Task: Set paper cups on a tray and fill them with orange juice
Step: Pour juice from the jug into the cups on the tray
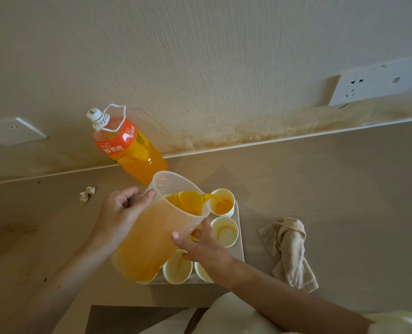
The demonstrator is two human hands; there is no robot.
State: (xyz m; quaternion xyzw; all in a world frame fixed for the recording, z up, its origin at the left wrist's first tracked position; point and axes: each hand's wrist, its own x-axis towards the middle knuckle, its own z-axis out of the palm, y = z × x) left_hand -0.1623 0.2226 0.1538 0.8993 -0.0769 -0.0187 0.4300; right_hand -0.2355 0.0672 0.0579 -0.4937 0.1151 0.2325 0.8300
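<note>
The jug [152, 237] hangs tilted over the tray [240, 251], its long axis running from the base at near left to the spout at far right, pouring juice into the far cup [222, 201]. The left hand [120, 213] has its fingers clenched round the handle. The right hand [200, 244] grasps the jug's wall below the rim, covering part of the nearer cups [224, 231]. A bottle [125, 145] stands just behind the jug, and a cloth [289, 249] lies on the desk [344, 189] to the right of the tray.
</note>
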